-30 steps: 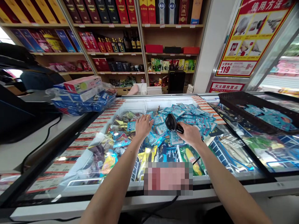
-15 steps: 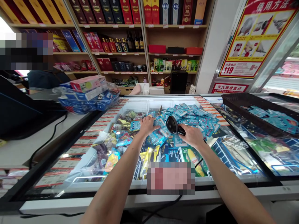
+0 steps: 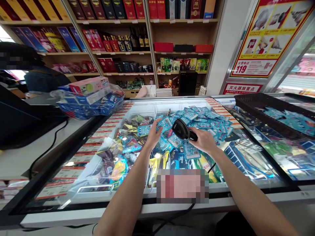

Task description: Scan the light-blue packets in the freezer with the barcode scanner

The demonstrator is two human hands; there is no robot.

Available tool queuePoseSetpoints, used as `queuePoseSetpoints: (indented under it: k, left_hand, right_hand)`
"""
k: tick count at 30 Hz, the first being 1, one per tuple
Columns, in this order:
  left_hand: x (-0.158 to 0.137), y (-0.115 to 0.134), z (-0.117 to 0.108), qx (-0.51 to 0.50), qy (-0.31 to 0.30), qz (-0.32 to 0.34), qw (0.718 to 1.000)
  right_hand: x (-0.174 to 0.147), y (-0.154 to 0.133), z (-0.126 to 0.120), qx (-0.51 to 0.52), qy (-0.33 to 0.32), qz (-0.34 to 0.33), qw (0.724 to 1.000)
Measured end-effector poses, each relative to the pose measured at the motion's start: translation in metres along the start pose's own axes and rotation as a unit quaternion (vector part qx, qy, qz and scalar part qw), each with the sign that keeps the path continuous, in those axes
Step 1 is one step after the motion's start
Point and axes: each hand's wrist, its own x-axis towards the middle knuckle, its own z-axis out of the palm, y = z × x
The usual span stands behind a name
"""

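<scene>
My right hand is wrapped round the handle of a black barcode scanner, its head pointing left over the packets. My left hand pinches the edge of a small blue packet, which is tilted with its printed barcode side up. A heap of similar blue packets lies on the freezer's glass top, beyond and to the right of the scanner. Several more lie loose under both hands. The scanner's black cable runs down past my right wrist.
Below the glass of the chest freezer are bagged goods in wire baskets. A brown tray with blue packets stands at right. Plastic-wrapped boxes sit at left, near a person. Stocked shelves stand behind.
My left hand has gone from lying palm-down on the packets to lifting one blue packet's edge. The scanner has shifted slightly, still in my right hand. The view has tilted down a little.
</scene>
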Motion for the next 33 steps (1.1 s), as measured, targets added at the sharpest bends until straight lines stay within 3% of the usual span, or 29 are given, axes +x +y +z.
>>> queuePoseSetpoints:
  k: [19,33]
  left_hand:
    - [-0.003,0.011,-0.002,0.047,-0.008,-0.019,0.999]
    - [-0.002,0.010,0.000,0.066,-0.029,0.023,0.997]
  right_hand:
    - [0.000,-0.005,-0.003,0.023,-0.042,0.022,0.999]
    - [0.002,-0.008,-0.007,-0.010,-0.066,0.013,0.998]
